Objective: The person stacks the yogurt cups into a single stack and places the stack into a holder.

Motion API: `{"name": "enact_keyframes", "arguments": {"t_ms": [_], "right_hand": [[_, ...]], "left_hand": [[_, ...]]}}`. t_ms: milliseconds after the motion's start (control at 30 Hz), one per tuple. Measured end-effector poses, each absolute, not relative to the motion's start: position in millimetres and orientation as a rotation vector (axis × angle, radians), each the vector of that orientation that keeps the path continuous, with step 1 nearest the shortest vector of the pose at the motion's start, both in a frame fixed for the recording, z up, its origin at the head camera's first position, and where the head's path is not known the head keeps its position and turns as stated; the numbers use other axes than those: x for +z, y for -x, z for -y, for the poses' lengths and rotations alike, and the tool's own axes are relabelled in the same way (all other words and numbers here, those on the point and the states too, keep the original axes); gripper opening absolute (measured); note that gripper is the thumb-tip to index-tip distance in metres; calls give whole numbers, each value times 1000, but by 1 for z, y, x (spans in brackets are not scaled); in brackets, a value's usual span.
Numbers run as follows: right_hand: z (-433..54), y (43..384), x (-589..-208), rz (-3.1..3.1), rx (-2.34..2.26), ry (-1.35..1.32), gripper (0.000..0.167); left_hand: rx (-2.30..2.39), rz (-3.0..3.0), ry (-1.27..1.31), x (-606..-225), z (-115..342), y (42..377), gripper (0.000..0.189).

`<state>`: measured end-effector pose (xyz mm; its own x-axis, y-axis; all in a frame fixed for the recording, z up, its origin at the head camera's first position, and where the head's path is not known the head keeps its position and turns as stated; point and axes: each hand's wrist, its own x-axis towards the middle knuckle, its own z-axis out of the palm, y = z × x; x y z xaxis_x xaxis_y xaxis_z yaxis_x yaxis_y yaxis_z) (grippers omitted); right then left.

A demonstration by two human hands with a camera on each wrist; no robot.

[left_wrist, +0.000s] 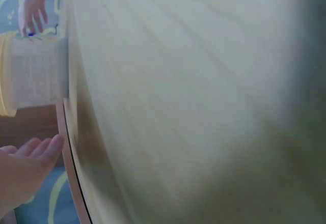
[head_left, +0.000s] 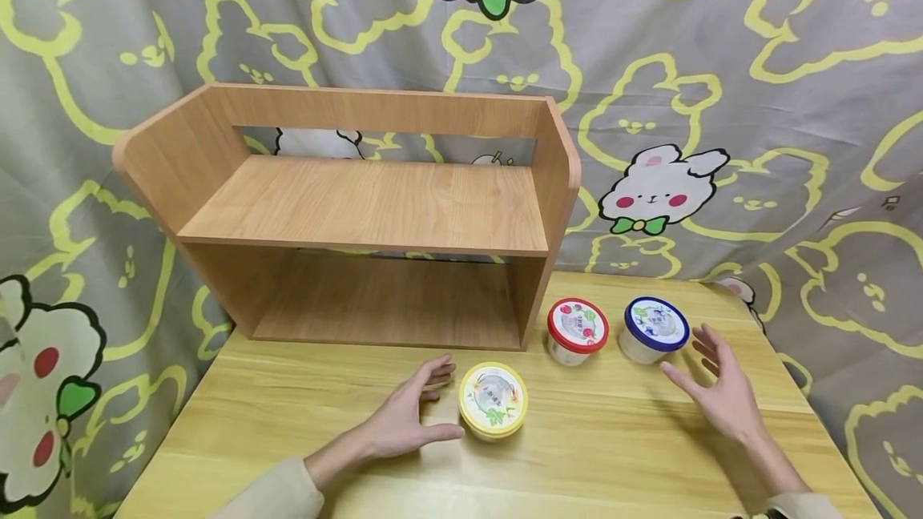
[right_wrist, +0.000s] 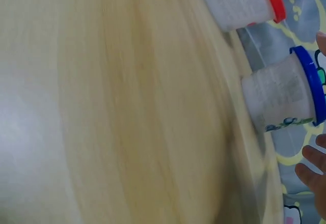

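Observation:
Three white tubs with coloured lids stand upright on the table. My left hand (head_left: 404, 416) is just left of the yellow-lidded tub (head_left: 493, 400), thumb and fingers spread apart towards its side. In the left wrist view a gap shows between the left hand (left_wrist: 28, 168) and that tub (left_wrist: 38, 71). My right hand (head_left: 724, 391) hovers at the right of the blue-lidded tub (head_left: 654, 330), fingers spread and holding nothing. The right wrist view has fingertips (right_wrist: 309, 175) beside the blue-lidded tub (right_wrist: 280, 91). Between the two sits the red-lidded tub (head_left: 577, 330).
A two-tier wooden shelf (head_left: 360, 203) stands at the back left of the wooden table (head_left: 613, 463), its right side panel close to the red-lidded tub. Behind the table hangs a grey curtain (head_left: 793, 142) with yellow cartoon outlines.

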<state>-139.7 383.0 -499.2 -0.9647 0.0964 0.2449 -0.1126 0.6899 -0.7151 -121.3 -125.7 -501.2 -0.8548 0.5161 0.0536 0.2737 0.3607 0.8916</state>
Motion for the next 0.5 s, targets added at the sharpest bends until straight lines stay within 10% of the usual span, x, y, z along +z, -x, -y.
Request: {"name": "enact_keyframes", "arguments": {"t_ms": [500], "right_hand": [[-391,164,-509,2713,1287,4,107]], "left_hand": [[1533,-2246,-654,-500,102,124,113]]}}
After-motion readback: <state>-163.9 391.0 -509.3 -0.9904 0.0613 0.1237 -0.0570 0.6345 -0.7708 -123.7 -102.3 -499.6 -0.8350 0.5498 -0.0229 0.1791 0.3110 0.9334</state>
